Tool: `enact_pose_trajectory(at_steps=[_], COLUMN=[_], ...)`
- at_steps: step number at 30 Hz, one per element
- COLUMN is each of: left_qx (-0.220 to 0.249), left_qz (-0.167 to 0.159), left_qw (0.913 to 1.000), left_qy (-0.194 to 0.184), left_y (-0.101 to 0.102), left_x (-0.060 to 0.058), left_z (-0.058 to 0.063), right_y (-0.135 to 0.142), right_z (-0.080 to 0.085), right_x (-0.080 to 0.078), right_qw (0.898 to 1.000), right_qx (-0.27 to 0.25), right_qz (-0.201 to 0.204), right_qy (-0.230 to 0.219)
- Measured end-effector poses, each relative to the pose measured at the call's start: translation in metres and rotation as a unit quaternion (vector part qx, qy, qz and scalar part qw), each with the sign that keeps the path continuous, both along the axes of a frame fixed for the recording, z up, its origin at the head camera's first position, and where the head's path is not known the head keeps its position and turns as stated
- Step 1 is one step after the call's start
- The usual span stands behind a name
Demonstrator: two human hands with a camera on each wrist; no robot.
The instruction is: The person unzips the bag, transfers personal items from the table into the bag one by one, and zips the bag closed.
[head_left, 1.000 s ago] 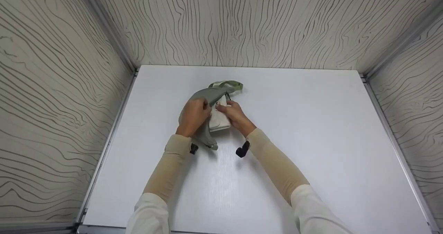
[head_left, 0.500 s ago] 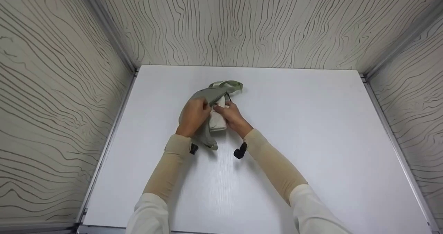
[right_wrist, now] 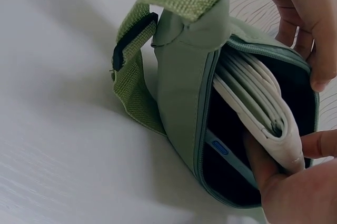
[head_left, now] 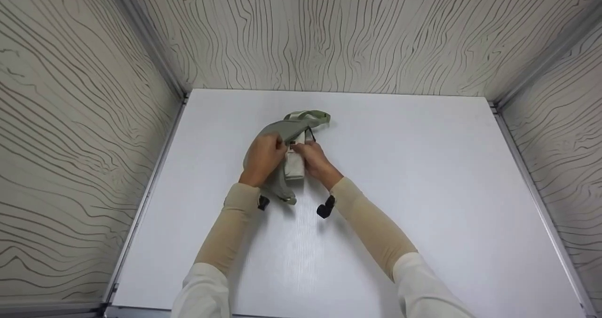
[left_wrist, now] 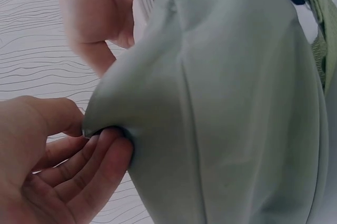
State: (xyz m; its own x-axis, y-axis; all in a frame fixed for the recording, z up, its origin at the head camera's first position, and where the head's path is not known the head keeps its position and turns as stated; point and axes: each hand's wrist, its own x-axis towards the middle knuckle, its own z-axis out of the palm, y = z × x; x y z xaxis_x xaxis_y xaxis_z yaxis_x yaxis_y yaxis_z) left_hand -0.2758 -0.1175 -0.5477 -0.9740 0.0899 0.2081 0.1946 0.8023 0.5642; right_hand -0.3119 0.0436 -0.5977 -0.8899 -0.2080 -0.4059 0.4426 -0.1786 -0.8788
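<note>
A grey-green waist bag [head_left: 281, 128] lies on the table, its zipped mouth spread wide in the right wrist view. My left hand [head_left: 265, 157] pinches the bag's edge between thumb and fingers and holds the mouth apart. With my right hand [head_left: 319, 162] I grip a folded off-white wallet [right_wrist: 271, 110], thumb on one face and fingers on the other. Its layered far end is inside the opening, next to the zip [right_wrist: 202, 113]. Deeper in the bag shows a slim grey strip [right_wrist: 231, 158] with a blue oval mark.
The bag's green webbing strap [head_left: 320, 116] loops out at its far end, with a black slider [right_wrist: 134, 39] on it. Patterned panels [head_left: 301, 35] stand behind and beside the white table [head_left: 423, 177].
My right hand has shifted slightly left, bringing the wallet closer against the bag's mouth and turning it more edge-on. The left hand has kept its hold on the bag's edge.
</note>
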Motion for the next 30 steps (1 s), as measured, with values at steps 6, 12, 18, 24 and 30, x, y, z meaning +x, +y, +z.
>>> enact_pose_trajectory(at_steps=[6, 12, 18, 24, 30], left_qx=[0.009, 0.006, 0.0, -0.004, -0.001], left_qz=[-0.005, -0.017, -0.012, -0.008, -0.006], left_qw=[1.0, 0.9997, 0.9997, 0.9998, 0.9999], left_qy=[0.0, 0.014, 0.019, 0.018, 0.013], left_y=[-0.0012, -0.0023, -0.0013, -0.0003, -0.0005], left_x=[0.0001, 0.0005, -0.0009, -0.0013, -0.0026], left_z=[-0.0002, -0.0003, -0.0014, -0.0013, -0.0023], right_y=[0.0, 0.003, 0.0051, 0.0044, 0.003], right_z=[-0.0008, -0.0003, 0.001, 0.0009, 0.0009], right_x=[0.0013, 0.0014, -0.0002, -0.0003, 0.0], right_qw=[0.999, 0.998, 0.998, 0.999, 0.999], right_qx=[0.031, 0.065, 0.054, 0.049, 0.046], right_qz=[0.0, -0.01, -0.022, -0.019, -0.019], right_qy=[0.019, 0.02, -0.001, 0.004, 0.003])
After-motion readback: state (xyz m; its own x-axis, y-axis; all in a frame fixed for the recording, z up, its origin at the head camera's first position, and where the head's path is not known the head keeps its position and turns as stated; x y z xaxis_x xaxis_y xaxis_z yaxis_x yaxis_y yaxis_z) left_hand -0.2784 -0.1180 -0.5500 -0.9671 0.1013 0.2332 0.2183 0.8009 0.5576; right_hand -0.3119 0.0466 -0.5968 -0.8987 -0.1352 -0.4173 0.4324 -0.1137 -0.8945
